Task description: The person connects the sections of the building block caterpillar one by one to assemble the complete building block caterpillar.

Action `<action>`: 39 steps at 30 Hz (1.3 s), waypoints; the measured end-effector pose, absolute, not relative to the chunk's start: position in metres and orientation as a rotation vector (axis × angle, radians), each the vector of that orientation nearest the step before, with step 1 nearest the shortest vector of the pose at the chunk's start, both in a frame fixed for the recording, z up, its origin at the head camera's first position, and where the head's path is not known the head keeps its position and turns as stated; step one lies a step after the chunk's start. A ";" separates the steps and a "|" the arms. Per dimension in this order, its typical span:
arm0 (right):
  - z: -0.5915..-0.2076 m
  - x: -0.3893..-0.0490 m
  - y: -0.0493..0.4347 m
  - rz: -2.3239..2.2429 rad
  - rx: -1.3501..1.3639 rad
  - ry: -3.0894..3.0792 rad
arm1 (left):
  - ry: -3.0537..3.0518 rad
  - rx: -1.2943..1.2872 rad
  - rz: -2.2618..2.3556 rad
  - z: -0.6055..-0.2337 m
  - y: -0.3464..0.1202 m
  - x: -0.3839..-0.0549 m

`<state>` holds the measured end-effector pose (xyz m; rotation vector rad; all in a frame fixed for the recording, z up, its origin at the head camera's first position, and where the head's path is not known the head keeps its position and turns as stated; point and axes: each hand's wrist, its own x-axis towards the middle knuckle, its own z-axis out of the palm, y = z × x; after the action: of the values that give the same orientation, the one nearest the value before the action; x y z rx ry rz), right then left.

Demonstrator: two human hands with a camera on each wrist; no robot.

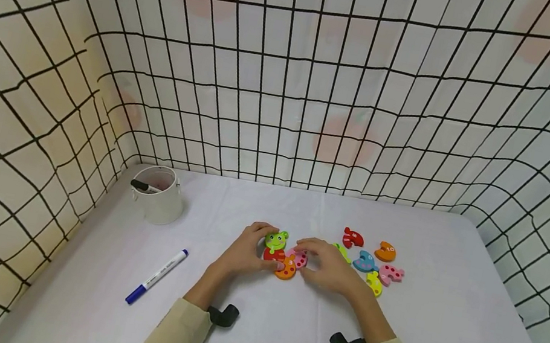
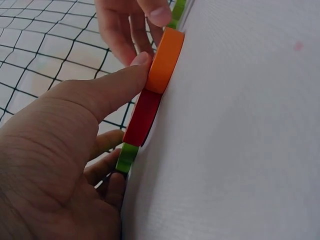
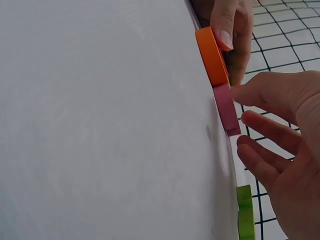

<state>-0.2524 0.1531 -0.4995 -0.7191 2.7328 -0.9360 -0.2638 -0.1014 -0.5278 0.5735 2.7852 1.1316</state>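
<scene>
Joining step apparently in hand: on the table [image 1: 274, 331], left hand [image 1: 243, 253] grips the caterpillar [image 1: 274, 255], right hand [image 1: 334, 269] pinches the pink piece [image 1: 300, 259] against its orange segment [image 1: 287, 271]; next move should seat the joint.

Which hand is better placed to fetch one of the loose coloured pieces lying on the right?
Probably the right hand: it lies nearer the flat blue piece and the flat yellow piece. The left hand is farther off, its thumb on the rounded orange spotted piece.
</scene>
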 end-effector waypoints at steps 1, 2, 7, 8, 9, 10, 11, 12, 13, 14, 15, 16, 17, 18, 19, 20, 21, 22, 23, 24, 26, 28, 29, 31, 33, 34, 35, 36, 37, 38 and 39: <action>-0.499 -0.252 0.155 -0.941 -0.716 2.741 | 2.785 0.575 1.131 -0.528 -0.101 -0.264; -0.498 -0.251 0.157 -0.946 -0.711 2.749 | 2.785 0.578 1.132 -0.528 -0.101 -0.264; -0.496 -0.246 0.171 -0.985 -0.685 2.779 | 2.774 0.586 1.128 -0.526 -0.101 -0.263; -0.495 -0.245 0.174 -1.001 -0.675 2.777 | 2.767 0.588 1.129 -0.525 -0.101 -0.263; -0.495 -0.244 0.177 -1.014 -0.667 2.776 | 2.760 0.589 1.125 -0.525 -0.101 -0.262; -0.495 -0.243 0.181 -1.024 -0.654 2.778 | 2.754 0.592 1.126 -0.524 -0.101 -0.262; -0.495 -0.242 0.184 -1.025 -0.649 2.787 | 2.747 0.594 1.120 -0.524 -0.102 -0.261; -0.495 -0.241 0.187 -1.035 -0.635 2.791 | 2.741 0.596 1.117 -0.524 -0.102 -0.261; -0.496 -0.241 0.191 -1.036 -0.628 2.799 | 2.737 0.599 1.116 -0.523 -0.102 -0.260; -0.495 -0.240 0.194 -1.047 -0.616 2.802 | 2.733 0.600 1.116 -0.523 -0.102 -0.260; -0.495 -0.239 0.198 -1.045 -0.602 2.815 | 2.731 0.602 1.113 -0.523 -0.103 -0.260; -0.496 -0.239 0.201 -1.040 -0.585 2.830 | 2.729 0.604 1.116 -0.523 -0.103 -0.260; -0.495 -0.239 0.204 -1.037 -0.563 2.840 | 2.727 0.607 1.122 -0.523 -0.103 -0.260; -0.495 -0.238 0.207 -1.036 -0.537 2.848 | 2.728 0.609 1.122 -0.523 -0.103 -0.260; -0.496 -0.238 0.210 -1.029 -0.511 2.857 | 2.730 0.609 1.121 -0.523 -0.103 -0.260; -0.496 -0.238 0.213 -1.020 -0.483 2.864 | 2.733 0.609 1.119 -0.524 -0.104 -0.260; -0.496 -0.238 0.215 -0.998 -0.460 2.875 | 2.737 0.609 1.117 -0.524 -0.104 -0.260; -0.496 -0.238 0.217 -0.986 -0.431 2.880 | 2.743 0.607 1.115 -0.524 -0.104 -0.260; -0.496 -0.238 0.219 -0.978 -0.405 2.882 | 2.749 0.606 1.114 -0.524 -0.104 -0.260; -0.496 -0.239 0.221 -0.968 -0.383 2.885 | 2.757 0.602 1.108 -0.524 -0.104 -0.260; -0.497 -0.240 0.223 -0.953 -0.363 2.892 | 2.770 0.600 1.113 -0.525 -0.104 -0.260; -0.497 -0.242 0.225 -0.953 -0.363 2.907 | 2.788 0.606 1.114 -0.526 -0.104 -0.260; -0.497 -0.242 0.226 -0.953 -0.372 2.915 | 2.797 0.608 1.111 -0.527 -0.104 -0.260; -0.498 -0.244 0.227 -0.950 -0.400 2.931 | 2.812 0.614 1.106 -0.529 -0.104 -0.261; -0.499 -0.246 0.228 -0.937 -0.418 2.937 | 2.818 0.627 1.110 -0.530 -0.104 -0.262; -0.500 -0.247 0.228 -0.927 -0.421 2.935 | 2.815 0.629 1.116 -0.530 -0.104 -0.262; -0.501 -0.249 0.228 -0.920 -0.421 2.928 | 2.810 0.632 1.123 -0.530 -0.104 -0.262; -0.501 -0.249 0.228 -0.915 -0.423 2.916 | 2.805 0.637 1.128 -0.530 -0.104 -0.262; -0.501 -0.250 0.228 -0.907 -0.426 2.904 | 2.800 0.645 1.137 -0.530 -0.104 -0.263; -0.502 -0.251 0.227 -0.896 -0.432 2.893 | 2.796 0.652 1.141 -0.530 -0.103 -0.263; -0.502 -0.251 0.226 -0.895 -0.429 2.882 | 2.791 0.655 1.139 -0.530 -0.103 -0.263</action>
<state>-0.2513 0.2265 -0.5017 -0.4288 2.8819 -0.8950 -0.2634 -0.1032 -0.5299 0.6554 2.7915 1.1394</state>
